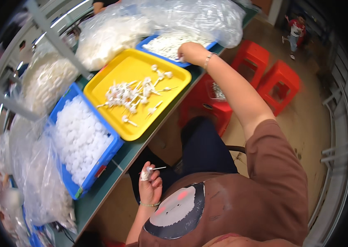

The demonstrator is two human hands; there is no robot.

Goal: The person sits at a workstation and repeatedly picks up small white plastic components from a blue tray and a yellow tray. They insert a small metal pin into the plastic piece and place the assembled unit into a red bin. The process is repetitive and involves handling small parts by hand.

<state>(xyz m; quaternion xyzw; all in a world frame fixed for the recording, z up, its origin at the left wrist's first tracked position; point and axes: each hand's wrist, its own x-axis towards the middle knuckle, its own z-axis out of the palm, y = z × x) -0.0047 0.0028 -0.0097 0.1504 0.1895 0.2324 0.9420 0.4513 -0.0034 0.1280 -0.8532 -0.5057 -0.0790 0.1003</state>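
One yellow tray (120, 70), two blue trays (110, 152) alongside.
I count two hands (151, 187), at least two red stools (287, 74); the heaped white-headed sticks (122, 94) I can't number.

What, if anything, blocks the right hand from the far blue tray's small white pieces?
Nothing visible: the right hand reaches over the blue tray, fingers down at its small white pieces. The clear plastic bag lies beyond.

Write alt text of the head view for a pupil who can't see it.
A person's right hand is at the edge of a far blue tray of thin white sticks; the left hand holds a white-headed stick. On the green table, a yellow tray holds similar pieces, the near blue tray white lumps.
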